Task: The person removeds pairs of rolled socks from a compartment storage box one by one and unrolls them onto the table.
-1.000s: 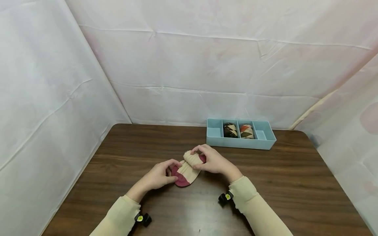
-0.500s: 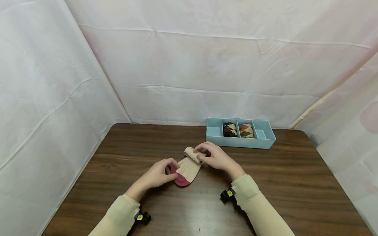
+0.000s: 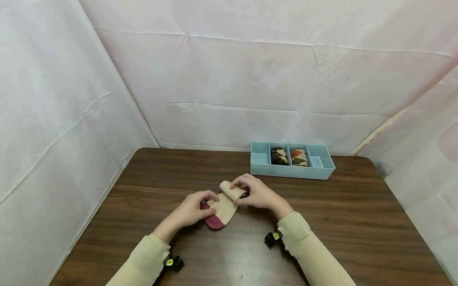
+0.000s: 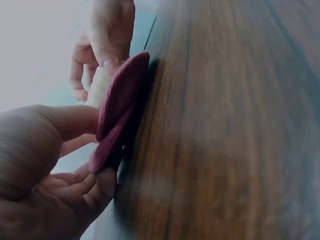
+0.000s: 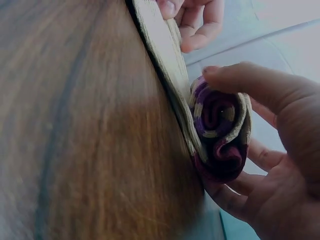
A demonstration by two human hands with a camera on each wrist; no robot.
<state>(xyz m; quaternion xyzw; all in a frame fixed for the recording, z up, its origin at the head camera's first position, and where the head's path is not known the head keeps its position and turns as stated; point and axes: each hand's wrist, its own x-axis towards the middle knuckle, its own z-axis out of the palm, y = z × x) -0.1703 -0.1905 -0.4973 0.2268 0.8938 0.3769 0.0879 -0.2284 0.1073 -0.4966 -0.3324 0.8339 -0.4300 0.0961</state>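
A pair of cream socks (image 3: 223, 210) with maroon ends lies at a slant on the table, its far end coiled into a roll (image 5: 220, 117). Purple, cream and maroon layers show in the coil in the right wrist view. My right hand (image 3: 259, 193) grips this roll, thumb on the near side and fingers round the far side. At the flat maroon end (image 4: 120, 100), my left hand (image 3: 193, 208) pinches the edge between thumb and fingers. Two maroon layers lie one over the other there in the left wrist view.
Behind the hands stands a light blue tray (image 3: 291, 171) with several compartments. Its two middle ones hold a dark diamond-patterned sock roll (image 3: 279, 156) and an orange, green and cream one (image 3: 299, 157). White cloth (image 3: 229, 71) hangs round the brown wooden table (image 3: 171, 167).
Over the last half second the right hand has come back left and nearer with the roll, after shifting right. The socks' flat end has slid slightly left, further under the left hand.
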